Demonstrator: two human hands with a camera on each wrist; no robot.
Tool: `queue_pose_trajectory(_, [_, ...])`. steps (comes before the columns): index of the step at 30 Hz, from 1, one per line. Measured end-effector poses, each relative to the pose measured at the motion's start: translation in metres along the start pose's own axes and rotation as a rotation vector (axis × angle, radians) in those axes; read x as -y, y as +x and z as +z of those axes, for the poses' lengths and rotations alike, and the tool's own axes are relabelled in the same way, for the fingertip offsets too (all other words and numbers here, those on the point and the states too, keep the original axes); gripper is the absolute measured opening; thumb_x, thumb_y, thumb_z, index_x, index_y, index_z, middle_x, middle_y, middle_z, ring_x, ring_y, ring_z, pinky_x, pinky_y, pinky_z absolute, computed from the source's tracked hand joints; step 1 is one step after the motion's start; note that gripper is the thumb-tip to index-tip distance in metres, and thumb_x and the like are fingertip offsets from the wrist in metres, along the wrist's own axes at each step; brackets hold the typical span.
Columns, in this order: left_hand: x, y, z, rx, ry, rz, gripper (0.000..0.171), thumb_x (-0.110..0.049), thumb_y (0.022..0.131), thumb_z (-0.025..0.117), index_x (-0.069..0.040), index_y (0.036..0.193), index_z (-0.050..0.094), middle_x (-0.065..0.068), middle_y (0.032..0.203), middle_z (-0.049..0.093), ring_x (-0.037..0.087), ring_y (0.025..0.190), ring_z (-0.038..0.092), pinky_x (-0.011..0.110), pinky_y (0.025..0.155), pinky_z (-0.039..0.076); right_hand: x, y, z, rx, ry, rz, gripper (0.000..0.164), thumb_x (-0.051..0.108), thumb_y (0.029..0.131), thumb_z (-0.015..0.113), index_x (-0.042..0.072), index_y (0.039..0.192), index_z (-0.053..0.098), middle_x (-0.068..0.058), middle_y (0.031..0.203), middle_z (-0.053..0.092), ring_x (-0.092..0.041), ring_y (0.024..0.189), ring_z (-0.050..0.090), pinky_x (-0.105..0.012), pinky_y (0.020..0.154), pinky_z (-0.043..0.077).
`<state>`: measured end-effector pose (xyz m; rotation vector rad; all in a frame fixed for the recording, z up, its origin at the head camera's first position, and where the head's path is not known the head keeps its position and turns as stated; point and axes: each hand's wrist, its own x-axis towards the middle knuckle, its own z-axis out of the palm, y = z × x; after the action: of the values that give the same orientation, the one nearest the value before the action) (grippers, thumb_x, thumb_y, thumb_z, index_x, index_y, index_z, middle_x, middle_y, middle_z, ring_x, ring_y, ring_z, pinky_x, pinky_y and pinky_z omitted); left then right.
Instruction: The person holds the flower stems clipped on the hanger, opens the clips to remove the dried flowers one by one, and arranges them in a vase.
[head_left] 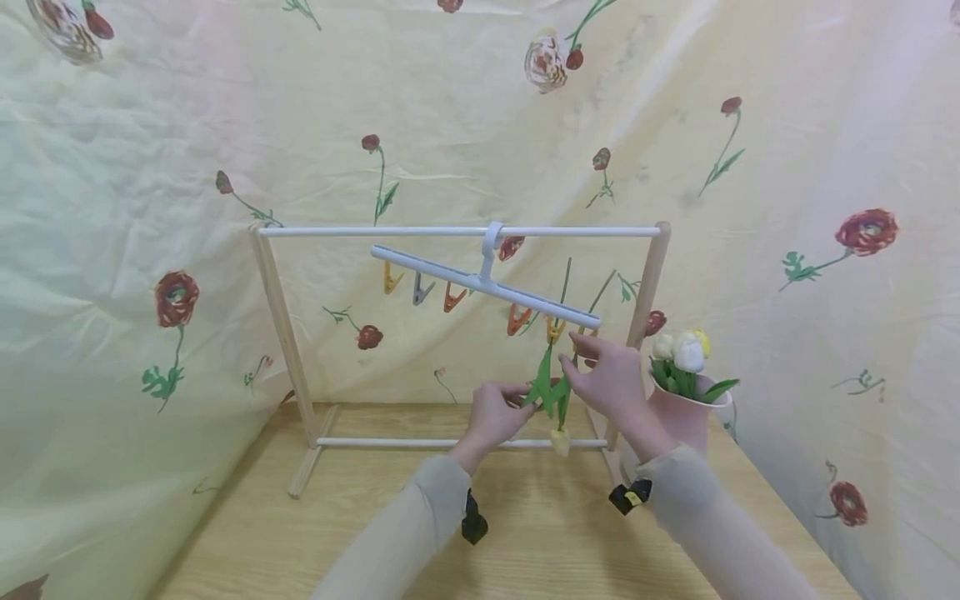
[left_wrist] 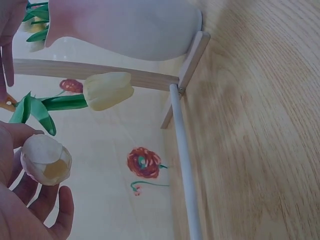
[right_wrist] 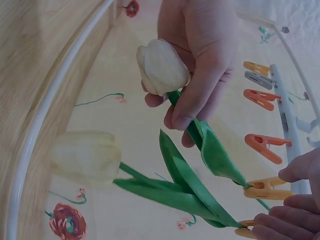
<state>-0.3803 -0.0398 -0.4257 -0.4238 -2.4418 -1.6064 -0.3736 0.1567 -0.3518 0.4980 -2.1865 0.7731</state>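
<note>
My left hand [head_left: 497, 414] pinches a white tulip [right_wrist: 161, 67] by its green stem, just below the bloom. That stem runs up through a yellow clothespin [right_wrist: 269, 189] on the pale blue hanger [head_left: 427, 268]. My right hand [head_left: 611, 377] is at the hanger's low right end, its fingertips right at the yellow clothespin and its thumb and index finger apart. A second, cream tulip [left_wrist: 108, 91] hangs bloom down beside the first, its stem at another yellow clothespin [right_wrist: 244, 232] partly hidden by my right fingers. The hanger tilts down to the right.
The hanger hooks over the white top bar [head_left: 375, 232] of a wooden-legged rack. Orange [head_left: 454, 297], grey and yellow clothespins hang along it. At the right, a pink and white vase [head_left: 684, 412] holds several tulips. A flowered cloth [head_left: 315, 100] surrounds the wooden table [head_left: 247, 533].
</note>
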Motion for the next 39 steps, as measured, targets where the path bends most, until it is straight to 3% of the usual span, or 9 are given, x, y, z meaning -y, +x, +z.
queue_pose_trajectory(8, [-0.002, -0.001, 0.002, -0.011, 0.005, 0.019, 0.021, -0.013, 0.09, 0.083, -0.011, 0.112, 0.083, 0.005, 0.093, 0.082, 0.005, 0.077, 0.068, 0.021, 0.065, 0.058, -0.002, 0.004, 0.014, -0.02, 0.02, 0.086, 0.035, 0.02, 0.091, 0.082, -0.004, 0.117, 0.078, -0.024, 0.1, 0.08, -0.038, 0.083, 0.081, -0.052, 0.075, 0.066])
queue_pose_trajectory(17, [-0.002, -0.004, 0.003, -0.009, -0.002, 0.01, 0.021, -0.012, 0.091, 0.083, -0.011, 0.112, 0.083, 0.004, 0.092, 0.083, 0.004, 0.073, 0.068, 0.021, 0.063, 0.057, -0.007, 0.012, 0.031, -0.205, 0.043, 0.137, 0.034, 0.029, 0.089, 0.087, 0.0, 0.105, 0.082, -0.017, 0.091, 0.082, -0.031, 0.076, 0.082, -0.05, 0.07, 0.065])
queue_pose_trajectory(21, [-0.003, -0.006, 0.003, -0.01, -0.009, 0.013, 0.021, -0.011, 0.089, 0.084, -0.012, 0.111, 0.084, 0.004, 0.093, 0.083, 0.004, 0.072, 0.07, 0.021, 0.063, 0.058, -0.003, 0.012, 0.035, -0.22, 0.062, 0.172, 0.04, 0.041, 0.087, 0.088, 0.005, 0.104, 0.084, -0.012, 0.093, 0.083, -0.026, 0.078, 0.082, -0.032, 0.066, 0.063])
queue_pose_trajectory(24, [-0.005, -0.008, 0.004, -0.002, -0.004, 0.028, 0.02, -0.014, 0.09, 0.084, -0.014, 0.11, 0.085, 0.003, 0.096, 0.084, 0.003, 0.074, 0.07, 0.02, 0.064, 0.058, -0.003, 0.012, 0.037, -0.227, 0.052, 0.221, 0.046, 0.053, 0.086, 0.086, 0.011, 0.104, 0.085, -0.005, 0.093, 0.084, -0.021, 0.08, 0.082, -0.014, 0.063, 0.053])
queue_pose_trajectory(27, [-0.008, -0.009, 0.004, 0.017, -0.002, 0.029, 0.018, -0.016, 0.091, 0.084, -0.014, 0.109, 0.085, 0.003, 0.096, 0.084, 0.002, 0.073, 0.069, 0.02, 0.063, 0.058, -0.006, 0.013, 0.038, -0.236, 0.033, 0.272, 0.053, 0.063, 0.084, 0.084, 0.013, 0.103, 0.085, -0.002, 0.093, 0.084, -0.018, 0.08, 0.082, -0.008, 0.06, 0.045])
queue_pose_trajectory(33, [-0.009, -0.011, 0.005, 0.037, 0.011, 0.025, 0.017, -0.017, 0.091, 0.084, -0.012, 0.107, 0.085, 0.002, 0.088, 0.082, 0.003, 0.065, 0.067, 0.021, 0.057, 0.057, -0.003, 0.016, 0.037, -0.249, 0.015, 0.296, 0.053, 0.064, 0.085, 0.082, 0.012, 0.097, 0.086, -0.004, 0.089, 0.084, -0.02, 0.076, 0.081, -0.014, 0.059, 0.047])
queue_pose_trajectory(39, [-0.006, -0.012, 0.006, 0.028, 0.006, 0.033, 0.016, -0.017, 0.091, 0.085, -0.01, 0.106, 0.085, 0.003, 0.083, 0.082, 0.003, 0.061, 0.068, 0.021, 0.054, 0.057, 0.004, 0.02, 0.043, -0.312, 0.055, 0.151, 0.037, 0.038, 0.09, 0.085, 0.002, 0.084, 0.083, -0.014, 0.08, 0.081, -0.029, 0.067, 0.078, -0.034, 0.067, 0.055])
